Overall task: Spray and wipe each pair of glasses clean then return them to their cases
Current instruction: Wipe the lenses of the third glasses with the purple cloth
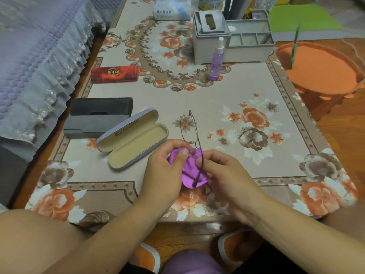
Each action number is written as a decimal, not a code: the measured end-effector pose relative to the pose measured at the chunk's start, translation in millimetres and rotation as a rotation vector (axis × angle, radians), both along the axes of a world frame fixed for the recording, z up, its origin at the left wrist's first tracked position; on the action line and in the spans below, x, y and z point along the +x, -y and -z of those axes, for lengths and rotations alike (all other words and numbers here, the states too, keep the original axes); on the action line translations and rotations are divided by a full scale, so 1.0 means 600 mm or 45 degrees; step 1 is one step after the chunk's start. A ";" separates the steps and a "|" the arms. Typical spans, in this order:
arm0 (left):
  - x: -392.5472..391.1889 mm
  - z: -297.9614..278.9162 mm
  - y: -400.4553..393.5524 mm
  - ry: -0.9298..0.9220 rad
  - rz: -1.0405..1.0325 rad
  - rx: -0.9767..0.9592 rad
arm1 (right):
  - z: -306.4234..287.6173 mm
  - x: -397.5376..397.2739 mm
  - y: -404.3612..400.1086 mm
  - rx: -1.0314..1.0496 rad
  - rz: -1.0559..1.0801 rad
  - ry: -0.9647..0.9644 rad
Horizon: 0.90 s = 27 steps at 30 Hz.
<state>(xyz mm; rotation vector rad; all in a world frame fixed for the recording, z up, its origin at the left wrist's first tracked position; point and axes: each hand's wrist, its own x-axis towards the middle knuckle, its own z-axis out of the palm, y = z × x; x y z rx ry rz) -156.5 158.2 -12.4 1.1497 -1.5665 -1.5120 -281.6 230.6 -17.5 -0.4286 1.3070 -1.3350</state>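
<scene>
Thin metal-framed glasses point(187, 126) are held over the table's near middle, one lens pointing away from me. My left hand point(166, 165) pinches a purple cloth point(190, 171) around the near lens, thumb on top. My right hand point(221, 171) grips the cloth and the dark temple arm from the right. An open grey case point(134, 139) with a beige lining lies empty just left of my hands. A black case point(98, 119) lies open behind it. A shut red case point(114, 74) sits further back. The purple spray bottle point(216, 62) stands upright at mid-back.
A grey desk organiser point(233, 42) and a tissue pack point(171, 8) stand at the table's far end. An orange stool point(320, 70) is off the right edge. A sofa with a lilac frilled cover point(35, 62) runs along the left side. The floral tablecloth point(237, 99) covers the table.
</scene>
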 end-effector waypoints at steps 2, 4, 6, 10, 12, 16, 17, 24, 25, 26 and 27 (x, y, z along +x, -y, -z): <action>0.001 -0.002 0.002 0.007 0.052 -0.006 | 0.001 -0.004 0.006 -0.016 0.026 -0.012; 0.001 -0.005 0.010 -0.015 0.115 0.052 | 0.003 -0.009 0.011 -0.032 0.051 -0.039; 0.004 -0.009 0.023 -0.059 0.175 0.143 | 0.004 -0.014 0.013 -0.056 0.027 -0.072; 0.015 -0.018 0.043 -0.055 0.339 0.199 | -0.004 -0.028 0.015 -0.067 -0.119 -0.243; 0.028 -0.023 0.054 0.016 0.410 0.236 | -0.013 -0.038 0.014 -0.057 -0.262 -0.345; 0.070 -0.050 0.097 0.077 0.314 -0.152 | -0.028 -0.062 0.010 -0.036 -0.571 -0.465; 0.077 -0.060 0.103 0.102 0.341 -0.320 | -0.028 -0.065 0.008 -0.019 -0.640 -0.495; 0.083 -0.054 0.107 0.310 0.652 -0.952 | -0.026 -0.062 0.005 0.049 -0.805 -0.622; 0.083 -0.054 0.106 0.289 0.623 -0.975 | -0.029 -0.062 0.005 0.042 -0.813 -0.614; 0.081 -0.054 0.103 0.251 0.579 -0.968 | -0.032 -0.061 0.005 0.032 -0.817 -0.603; 0.079 -0.054 0.099 0.192 0.519 -0.936 | -0.033 -0.060 0.005 0.015 -0.817 -0.588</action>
